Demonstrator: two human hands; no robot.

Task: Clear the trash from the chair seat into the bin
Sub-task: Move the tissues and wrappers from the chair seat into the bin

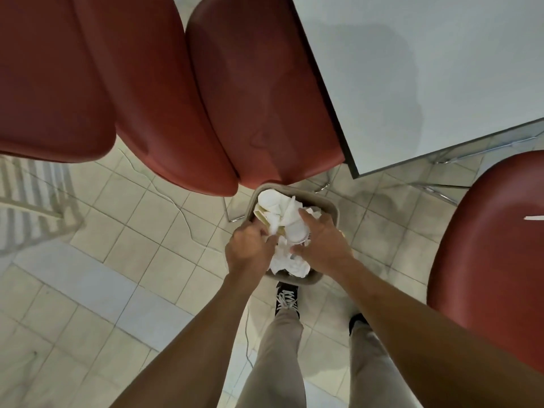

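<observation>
while over 1 bin (331, 205), 2 hands (250, 248) on trash (282, 213)

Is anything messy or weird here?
Yes. The bin on the floor is stuffed so full that the white paper trash heaps above its rim. The left hand grips some and the right hand presses it down. A small white scrap lies on the chair seat at right.

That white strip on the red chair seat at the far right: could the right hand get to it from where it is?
Probably yes. The right hand is pressing trash into the bin, and nothing stands between it and the white strip.
</observation>
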